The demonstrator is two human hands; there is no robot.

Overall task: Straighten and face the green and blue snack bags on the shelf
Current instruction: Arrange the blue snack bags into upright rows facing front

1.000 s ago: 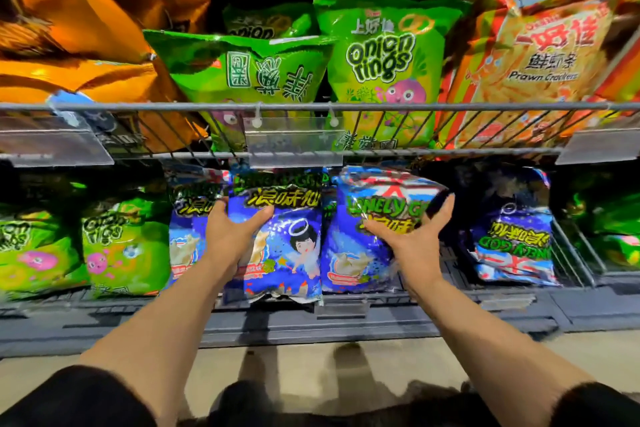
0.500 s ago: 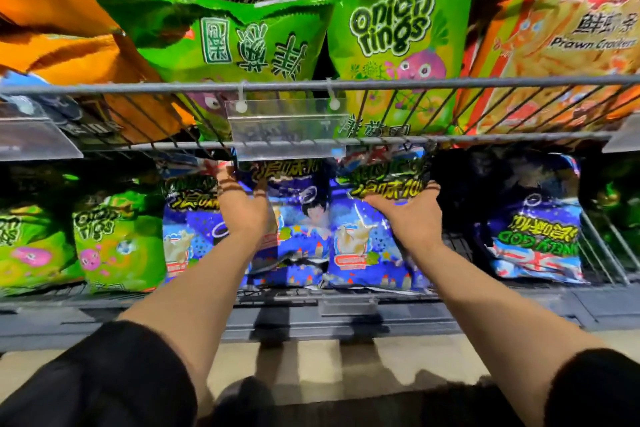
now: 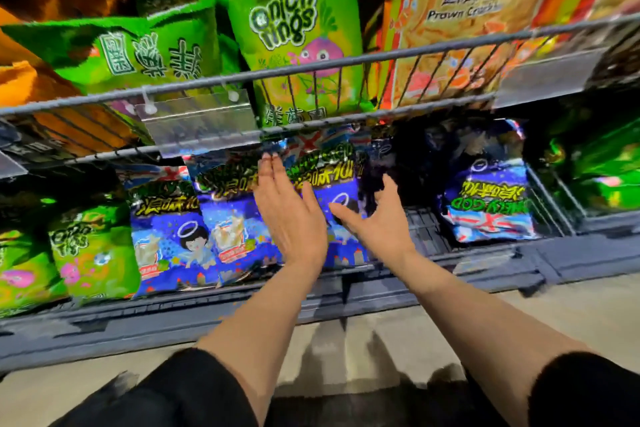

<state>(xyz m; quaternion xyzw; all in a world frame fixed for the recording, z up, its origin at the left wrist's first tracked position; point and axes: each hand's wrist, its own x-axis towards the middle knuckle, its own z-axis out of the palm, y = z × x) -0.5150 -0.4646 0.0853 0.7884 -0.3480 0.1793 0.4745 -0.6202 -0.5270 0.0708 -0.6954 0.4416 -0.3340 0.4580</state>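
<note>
Three blue snack bags stand upright side by side on the lower shelf: one at the left (image 3: 166,236), one in the middle (image 3: 232,225) and one at the right (image 3: 341,191) partly behind my hands. My left hand (image 3: 291,215) lies flat with fingers straight against the front of the right bag. My right hand (image 3: 377,222) hovers open just right of that bag, fingers spread, holding nothing. Another blue bag (image 3: 491,204) lies upside down further right. Green onion ring bags (image 3: 93,253) stand at the lower left, and more green bags (image 3: 294,31) fill the upper shelf.
A wire rail (image 3: 311,69) with clear price tag holders (image 3: 197,121) fronts the upper shelf. Orange prawn cracker bags (image 3: 460,10) stand at the upper right, orange bags at the upper left. A dark gap sits between the upright blue bags and the upside-down one. The grey shelf lip (image 3: 485,263) runs below.
Both hands have let go of the blue bags, which now stand upright in a row. My hands moved right and opened. The view has shifted and tilted.
</note>
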